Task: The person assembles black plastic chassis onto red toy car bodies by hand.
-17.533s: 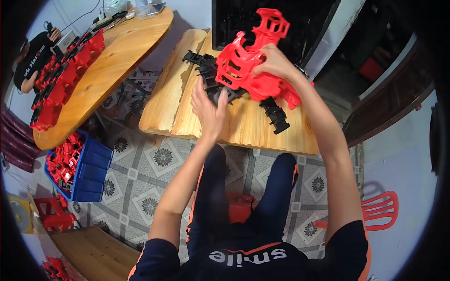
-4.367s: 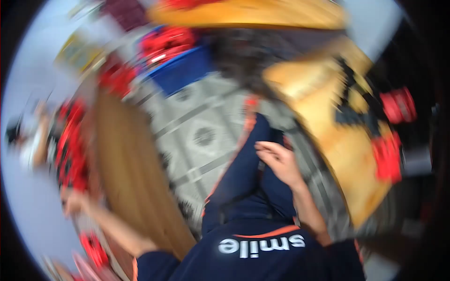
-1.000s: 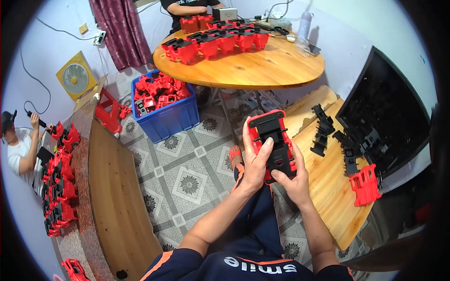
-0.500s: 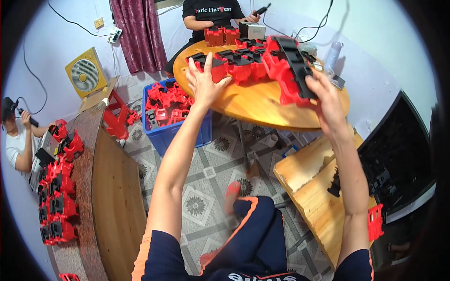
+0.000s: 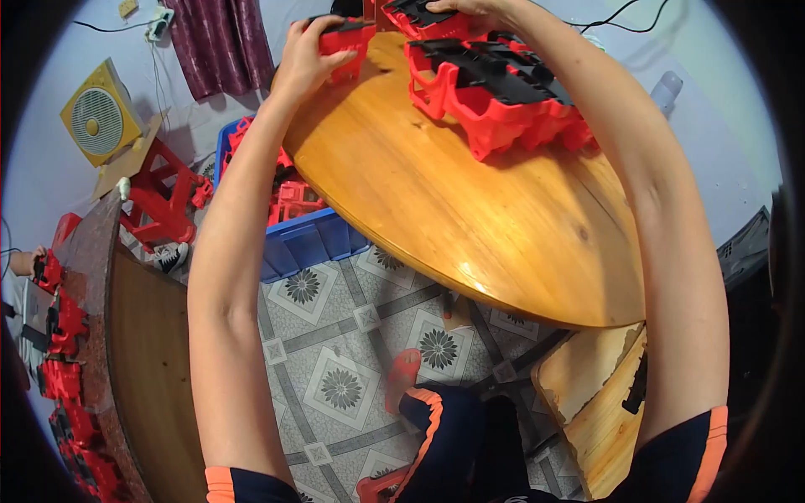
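At the far left of the round table, my left hand (image 5: 309,54) is closed around one side of a red plastic housing with a black top (image 5: 350,49). My right hand (image 5: 474,8), partly cut off by the upper picture edge, has its fingers over the black top of another red plastic housing (image 5: 429,32). Whether that one touches the table is hard to see. Just nearer and to the right stands a cluster of similar red-and-black housings (image 5: 495,96), packed side by side. My right forearm hides part of it.
The round wooden table (image 5: 470,210) spreads beneath both arms. Below its left edge stands a blue bin (image 5: 310,243) of red parts. More housings (image 5: 63,381) line a stone-topped counter (image 5: 101,251) at left. A red stool (image 5: 163,197), yellow fan (image 5: 101,121) and wooden board (image 5: 587,377) surround me.
My view has moved closer to the table. Both hands reach farther away, and the housing in my right hand has gone from above the table's right side to its far side.
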